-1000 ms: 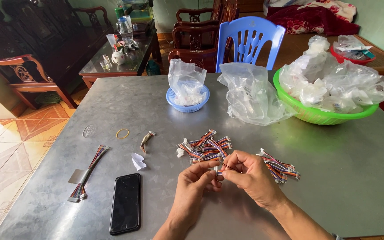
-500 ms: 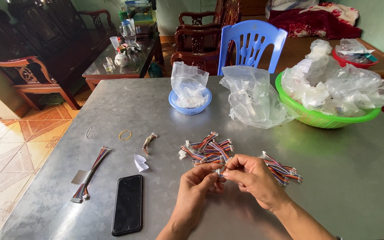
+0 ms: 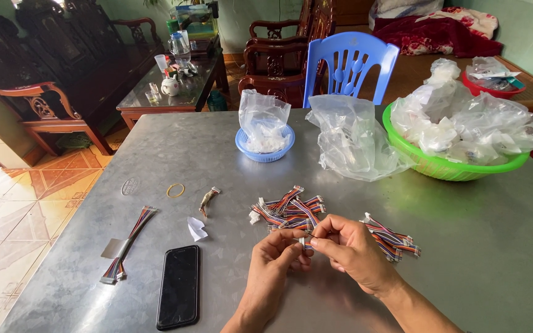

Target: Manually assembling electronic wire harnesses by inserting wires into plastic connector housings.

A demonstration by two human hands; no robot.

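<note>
Left hand [image 3: 277,258] and right hand [image 3: 350,246] meet fingertip to fingertip at the near middle of the grey surface [image 3: 495,234], both pinched on one small wire connector [image 3: 307,242]. Loose pile of coloured wires [image 3: 288,208] lies just beyond the hands; second bunch [image 3: 396,237] beside the right hand. Black phone [image 3: 179,286] near left. Green basin [image 3: 448,165] of plastic bags far right.
</note>
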